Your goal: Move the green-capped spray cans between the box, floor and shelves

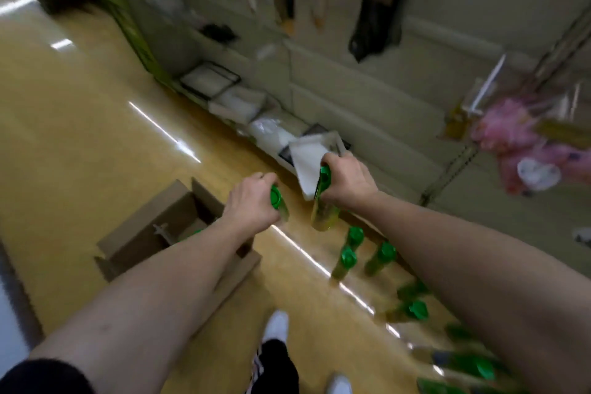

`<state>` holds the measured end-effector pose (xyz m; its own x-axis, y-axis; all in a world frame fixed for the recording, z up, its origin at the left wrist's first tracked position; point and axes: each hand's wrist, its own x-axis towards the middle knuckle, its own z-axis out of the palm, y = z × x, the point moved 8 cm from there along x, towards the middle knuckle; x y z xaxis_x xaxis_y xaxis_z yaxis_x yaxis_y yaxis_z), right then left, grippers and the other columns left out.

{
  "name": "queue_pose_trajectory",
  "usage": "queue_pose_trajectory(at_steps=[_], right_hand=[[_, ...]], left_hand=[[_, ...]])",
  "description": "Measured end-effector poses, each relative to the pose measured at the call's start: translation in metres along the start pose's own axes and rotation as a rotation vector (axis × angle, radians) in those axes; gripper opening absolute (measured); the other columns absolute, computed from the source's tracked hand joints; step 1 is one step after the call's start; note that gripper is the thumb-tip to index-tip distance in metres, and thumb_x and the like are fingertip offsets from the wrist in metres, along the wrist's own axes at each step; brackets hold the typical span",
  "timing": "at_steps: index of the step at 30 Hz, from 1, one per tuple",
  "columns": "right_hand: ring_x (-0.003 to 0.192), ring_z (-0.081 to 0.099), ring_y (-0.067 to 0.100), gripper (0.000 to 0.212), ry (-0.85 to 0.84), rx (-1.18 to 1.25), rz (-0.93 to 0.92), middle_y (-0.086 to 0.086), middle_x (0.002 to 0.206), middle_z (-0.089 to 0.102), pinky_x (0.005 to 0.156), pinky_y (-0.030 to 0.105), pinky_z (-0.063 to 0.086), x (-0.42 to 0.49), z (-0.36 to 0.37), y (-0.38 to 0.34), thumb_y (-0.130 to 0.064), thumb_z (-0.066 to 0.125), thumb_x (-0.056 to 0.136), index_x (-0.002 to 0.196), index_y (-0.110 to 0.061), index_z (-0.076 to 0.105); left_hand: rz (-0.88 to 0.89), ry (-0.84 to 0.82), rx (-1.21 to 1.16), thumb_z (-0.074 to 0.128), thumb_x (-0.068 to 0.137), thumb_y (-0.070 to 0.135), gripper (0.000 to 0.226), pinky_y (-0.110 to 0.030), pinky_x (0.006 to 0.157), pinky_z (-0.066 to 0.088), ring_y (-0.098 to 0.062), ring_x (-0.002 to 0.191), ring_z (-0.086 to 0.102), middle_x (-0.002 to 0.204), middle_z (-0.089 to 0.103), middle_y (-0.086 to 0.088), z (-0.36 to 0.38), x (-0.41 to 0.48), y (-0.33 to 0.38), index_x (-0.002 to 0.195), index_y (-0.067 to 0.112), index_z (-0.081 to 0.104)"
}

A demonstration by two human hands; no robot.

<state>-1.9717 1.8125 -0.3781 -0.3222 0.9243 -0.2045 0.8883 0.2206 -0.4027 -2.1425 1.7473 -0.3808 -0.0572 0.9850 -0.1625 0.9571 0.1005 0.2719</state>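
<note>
Below left hand [252,201]: open brown cardboard box [160,227] | left fingers clenched round green-capped yellow plastic bottle [278,201], axis upright | right hand [347,181] grasps second green-capped bottle [323,205] plus white cloth [308,158], neck up | both hands level.

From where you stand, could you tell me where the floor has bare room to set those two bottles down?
The floor is bare left of the cardboard box, and between the box and the standing bottles. It is crowded along the shelf base, where bottles line up. The left hand and right hand each hold a bottle.
</note>
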Motion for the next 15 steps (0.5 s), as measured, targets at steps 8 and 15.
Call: queue_pose_trajectory(at_steps=[8, 15], right_hand=[[0.081, 0.050, 0.015, 0.044, 0.073, 0.020, -0.249, -0.001, 0.092, 0.048, 0.060, 0.027, 0.043, 0.012, -0.114, -0.183, -0.021, 0.085, 0.070, 0.096, -0.023, 0.050], [0.079, 0.054, 0.015, 0.042, 0.043, -0.073, -0.346, -0.001, 0.091, 0.055, 0.056, 0.028, 0.045, 0.054, -0.142, -0.332, -0.025, 0.087, 0.067, 0.086, -0.024, 0.050]], left_hand=[[-0.122, 0.207, 0.024, 0.086, 0.075, 0.030, 0.058, -0.034, 0.082, 0.052, -0.022, 0.106, 0.057, 0.118, 0.058, 0.003, -0.184, -0.045, -0.069, 0.124, 0.030, 0.055], [-0.186, 0.273, -0.013, 0.089, 0.070, 0.031, 0.060, -0.031, 0.070, 0.052, -0.022, 0.099, 0.058, 0.112, 0.059, 0.000, -0.289, -0.051, -0.154, 0.121, 0.029, 0.057]])
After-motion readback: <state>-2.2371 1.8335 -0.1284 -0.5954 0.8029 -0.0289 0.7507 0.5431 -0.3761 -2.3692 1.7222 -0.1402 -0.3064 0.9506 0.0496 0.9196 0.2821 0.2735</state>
